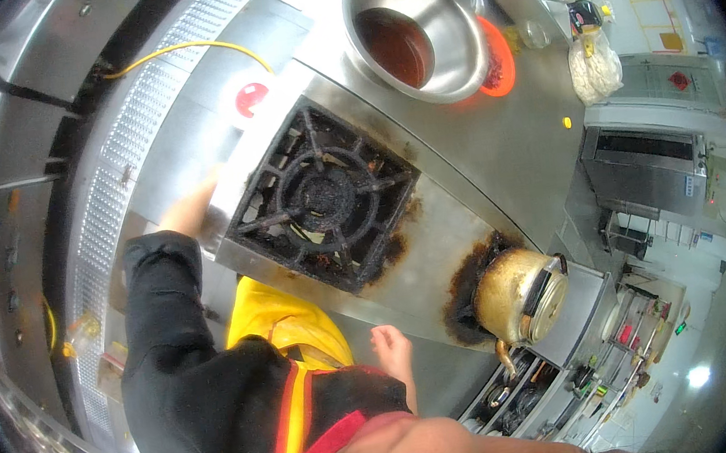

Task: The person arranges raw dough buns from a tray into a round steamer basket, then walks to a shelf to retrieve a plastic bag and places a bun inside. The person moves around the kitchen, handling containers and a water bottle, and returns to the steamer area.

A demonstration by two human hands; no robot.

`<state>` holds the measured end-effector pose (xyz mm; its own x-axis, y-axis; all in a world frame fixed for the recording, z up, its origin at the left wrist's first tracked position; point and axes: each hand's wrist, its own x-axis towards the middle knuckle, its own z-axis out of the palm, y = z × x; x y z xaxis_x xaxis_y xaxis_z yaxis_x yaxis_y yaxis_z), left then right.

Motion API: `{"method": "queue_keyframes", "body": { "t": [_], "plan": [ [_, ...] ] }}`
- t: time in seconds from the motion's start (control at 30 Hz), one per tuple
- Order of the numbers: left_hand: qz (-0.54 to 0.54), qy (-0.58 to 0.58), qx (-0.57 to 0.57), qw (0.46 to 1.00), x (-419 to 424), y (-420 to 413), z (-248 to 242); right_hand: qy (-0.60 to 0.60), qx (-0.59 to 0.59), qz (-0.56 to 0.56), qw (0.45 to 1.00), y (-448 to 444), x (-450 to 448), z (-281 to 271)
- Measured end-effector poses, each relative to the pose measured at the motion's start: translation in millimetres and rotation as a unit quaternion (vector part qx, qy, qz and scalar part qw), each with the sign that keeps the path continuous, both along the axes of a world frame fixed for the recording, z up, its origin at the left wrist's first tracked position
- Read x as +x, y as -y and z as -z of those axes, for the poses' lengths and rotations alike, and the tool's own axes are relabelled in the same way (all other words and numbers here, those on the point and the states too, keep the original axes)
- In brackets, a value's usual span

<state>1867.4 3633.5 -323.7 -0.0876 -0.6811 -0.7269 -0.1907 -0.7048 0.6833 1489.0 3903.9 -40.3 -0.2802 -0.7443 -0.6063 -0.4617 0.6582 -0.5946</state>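
My left hand reaches to the front edge of a steel gas stove, with glare blurring its fingers, so its hold cannot be seen. Beside it is a black burner grate with a ring and prongs. My right hand is low beside the stove front, fingers curled in, nothing visible in it. A stained metal pot with a lid, dark handle and spout stands right of that hand. Beyond the burner, a large steel bowl holds reddish-brown liquid. It partly covers an orange-red bowl with dark red contents.
A yellow hose runs over the perforated steel strip at left, near a red round object. A bag of pale food and a yellow cap lie to the right. Shelving with containers stands farther off.
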Motion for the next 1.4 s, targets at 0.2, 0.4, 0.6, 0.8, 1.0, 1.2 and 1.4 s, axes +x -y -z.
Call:
{"method": "queue_keyframes", "body": {
  "t": [0.2,0.4,0.6,0.8,1.0,1.2,1.4],
  "plan": [
    [0.008,-0.007,0.018,1.000,-6,-1,25,-0.037,-0.022,0.002,0.999,24,22,8],
    [0.014,0.077,-0.014,0.997,-16,-5,19,-0.095,-0.138,-0.021,0.986,94,100,11],
    [0.014,-0.111,0.140,0.984,61,16,-64,-0.063,-0.192,0.000,0.979,168,251,-6],
    [-0.206,-0.083,0.119,0.968,239,48,-126,-0.026,-0.248,0.081,0.965,237,345,-18],
    [-0.298,-0.075,0.066,0.949,322,133,-165,0.004,-0.269,0.133,0.954,295,369,-16],
    [-0.226,-0.086,-0.077,0.967,318,294,-192,-0.018,-0.307,0.146,0.940,390,375,-2],
    [-0.172,-0.056,-0.107,0.978,326,409,-219,0.021,-0.383,0.099,0.918,559,377,-14]
  ]
}}
